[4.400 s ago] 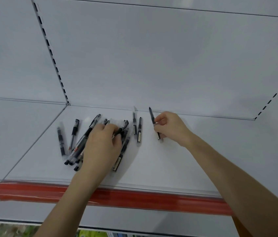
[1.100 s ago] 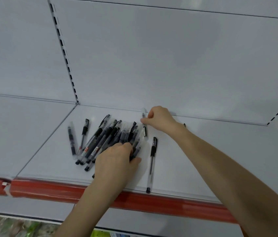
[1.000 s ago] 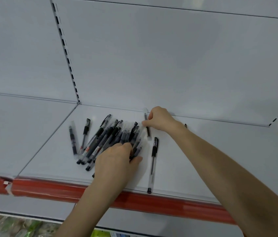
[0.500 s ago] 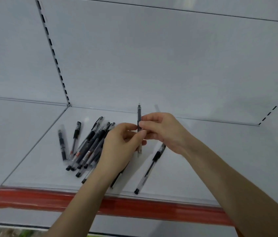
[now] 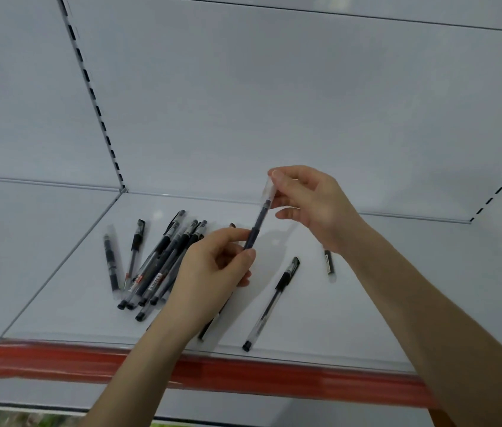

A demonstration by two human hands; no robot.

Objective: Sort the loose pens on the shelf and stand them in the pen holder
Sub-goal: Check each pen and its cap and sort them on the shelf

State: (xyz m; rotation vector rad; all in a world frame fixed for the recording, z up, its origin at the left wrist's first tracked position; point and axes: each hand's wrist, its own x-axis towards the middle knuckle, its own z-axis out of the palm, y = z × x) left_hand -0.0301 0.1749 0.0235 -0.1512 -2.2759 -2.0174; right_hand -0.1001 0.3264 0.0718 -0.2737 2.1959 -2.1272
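A white shelf [image 5: 367, 303] is shown, with the heap of loose pens [image 5: 163, 266] lying on it. Just right of the heap, the left hand [image 5: 212, 272] and, higher, the right hand [image 5: 311, 204] are pinched on the ends of one pen [image 5: 259, 220], held steeply upright; no pen holder is seen

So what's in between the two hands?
One pen, seen in the head view: the left hand pinches its dark lower end and the right hand holds its clear upper end.
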